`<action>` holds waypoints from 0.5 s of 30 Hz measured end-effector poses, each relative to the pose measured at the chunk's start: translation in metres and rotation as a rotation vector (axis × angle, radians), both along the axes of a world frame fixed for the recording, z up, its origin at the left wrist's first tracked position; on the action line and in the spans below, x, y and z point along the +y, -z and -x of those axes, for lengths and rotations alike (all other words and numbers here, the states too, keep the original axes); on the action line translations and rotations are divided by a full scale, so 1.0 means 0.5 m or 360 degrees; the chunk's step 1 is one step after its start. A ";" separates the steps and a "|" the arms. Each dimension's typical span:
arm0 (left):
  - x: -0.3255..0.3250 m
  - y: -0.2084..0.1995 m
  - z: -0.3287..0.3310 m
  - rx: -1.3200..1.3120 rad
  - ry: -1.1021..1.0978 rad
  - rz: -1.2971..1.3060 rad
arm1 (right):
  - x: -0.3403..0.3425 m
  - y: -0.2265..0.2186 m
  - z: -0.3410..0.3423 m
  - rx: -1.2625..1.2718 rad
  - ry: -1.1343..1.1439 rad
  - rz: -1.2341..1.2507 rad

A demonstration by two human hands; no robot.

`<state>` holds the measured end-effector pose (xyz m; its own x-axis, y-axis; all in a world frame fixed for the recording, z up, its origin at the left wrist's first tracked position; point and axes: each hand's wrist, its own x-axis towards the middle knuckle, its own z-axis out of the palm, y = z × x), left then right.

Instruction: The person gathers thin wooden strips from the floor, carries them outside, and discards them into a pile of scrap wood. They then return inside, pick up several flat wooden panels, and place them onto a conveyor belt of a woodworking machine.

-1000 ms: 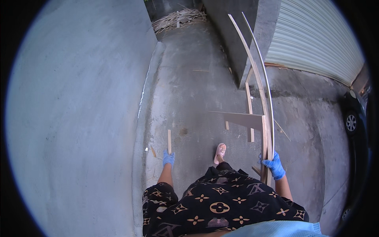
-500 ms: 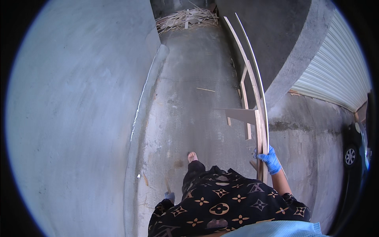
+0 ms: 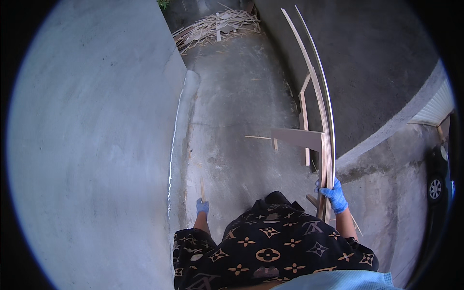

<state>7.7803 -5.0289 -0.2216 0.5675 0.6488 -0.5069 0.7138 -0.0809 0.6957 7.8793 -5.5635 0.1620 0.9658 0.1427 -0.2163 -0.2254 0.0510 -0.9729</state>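
Observation:
My right hand (image 3: 335, 197), in a blue glove, is wrapped round a bundle of long wooden strips (image 3: 320, 92) at my right side. The strips rise forward, and a short flat board (image 3: 297, 137) juts out leftward from the bundle. An angled wooden piece (image 3: 304, 111) hangs along its left side. Low on my left, my left hand (image 3: 202, 207), also gloved in blue, is closed on a thin wooden stick (image 3: 203, 190) that points ahead. The fingertips of that hand are too small to make out clearly.
A smooth grey wall (image 3: 106, 145) runs along my left, and a dark wall (image 3: 372, 63) stands on the right. At the passage's far end lies a heap of wood scraps (image 3: 227, 26). A loose stick (image 3: 257, 137) lies on the concrete floor. A dark car (image 3: 436, 186) is at far right.
The wood heap and walls have shifted in view as I move along the passage. My left hand has swung forward with the stick. The right hand keeps its hold on the strips.

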 end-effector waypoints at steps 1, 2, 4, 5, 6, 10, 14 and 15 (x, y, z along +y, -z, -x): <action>0.015 -0.011 -0.107 -0.0354 -0.0003 0.0094 | 0.010 0.006 -0.045 -0.0014 -0.0015 -0.0015; 0.027 -0.024 -0.216 -0.0553 0.0132 -0.0044 | 0.017 0.013 -0.093 -0.0020 -0.0010 -0.0017; 0.020 -0.049 -0.399 -0.0668 0.0224 -0.0113 | 0.027 0.028 -0.198 0.0014 -0.0034 0.0020; 0.010 -0.058 -0.484 -0.0726 0.0212 -0.0063 | 0.029 0.034 -0.255 -0.0022 -0.0033 -0.0013; -0.003 -0.058 -0.551 -0.0767 0.0207 -0.0089 | 0.032 0.038 -0.314 -0.0027 -0.0032 -0.0027; -0.062 -0.012 -0.728 -0.0596 0.0148 -0.0273 | 0.046 0.030 -0.562 0.0018 -0.0069 -0.0032; -0.083 0.021 -0.755 0.0147 -0.0035 0.0004 | 0.081 0.005 -0.827 0.0075 -0.0130 0.0015; -0.084 0.023 -0.758 0.0216 -0.0104 0.0051 | 0.093 0.001 -0.907 0.0186 -0.0133 0.0074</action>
<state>8.1592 -5.0708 -0.2331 0.4493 0.6645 -0.5971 0.8046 -0.0105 0.5937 8.3328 -5.5172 0.1613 0.9189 0.2091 -0.3346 -0.3387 -0.0170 -0.9408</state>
